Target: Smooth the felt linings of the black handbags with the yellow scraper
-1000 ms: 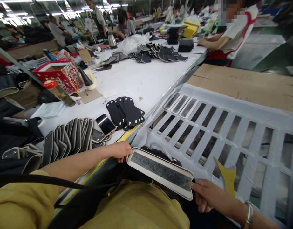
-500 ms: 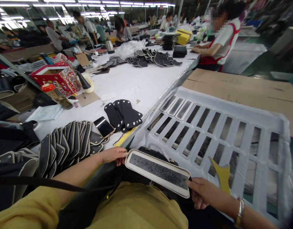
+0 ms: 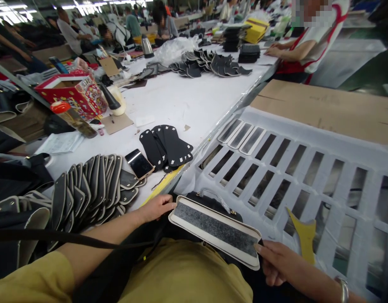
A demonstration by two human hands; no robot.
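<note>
I hold a long flat panel (image 3: 215, 230), dark grey felt in the middle with a cream border, over my lap. My left hand (image 3: 158, 207) grips its left end with closed fingers. My right hand (image 3: 277, 261) pinches its right end from below. Under the panel lies a black bag (image 3: 213, 202) with metal fittings. A fanned row of black, cream-edged pieces (image 3: 89, 187) lies on the white table (image 3: 171, 103) to my left. A smartphone (image 3: 139, 163) rests beside them.
A white slatted plastic crate (image 3: 295, 168) stands to my right, with a yellow offcut (image 3: 304, 236) on it and brown cardboard (image 3: 326, 107) behind. Black studded pieces (image 3: 167, 148), a red printed box (image 3: 72, 93) and a bottle (image 3: 72, 119) sit on the table. A person in white and red (image 3: 307, 38) works at the far end.
My view shifts a little; the panel and both hands stay almost where they were, with the same grip on each end.
</note>
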